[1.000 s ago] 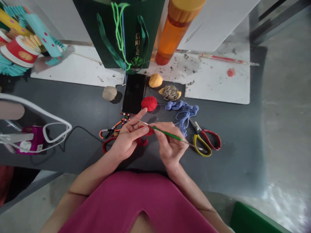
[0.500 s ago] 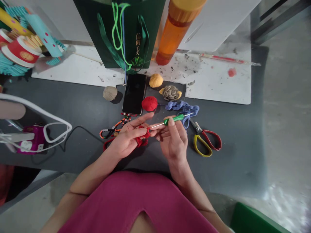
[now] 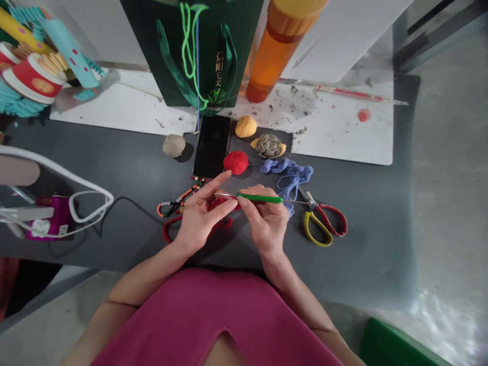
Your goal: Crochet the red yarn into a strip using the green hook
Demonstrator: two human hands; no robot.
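My right hand (image 3: 268,218) grips a crochet hook (image 3: 263,198) by its green handle, its metal tip pointing left over my left hand. Between the thumb and fingers of my left hand (image 3: 200,216) is a piece of red crochet work (image 3: 221,223), partly hidden by those fingers. Just beyond the hands lies a red yarn ball (image 3: 236,162). A blue crocheted strip (image 3: 292,171) rests to the right of it, beside scissors (image 3: 324,223) with red and yellow handles. A beaded string (image 3: 177,202) lies left of my left hand.
Behind the hands are a black phone (image 3: 212,147), a yellow yarn ball (image 3: 246,126), a grey-brown yarn ball (image 3: 174,146) and a crocheted flower (image 3: 269,146). A dark green bag (image 3: 198,56) and an orange bottle (image 3: 274,56) stand at the back. A white cable (image 3: 87,180) loops at left.
The crochet hook has turned from a slant to nearly level, its tip now farther left over the left hand. My right hand has shifted slightly left and its fingers have closed in.
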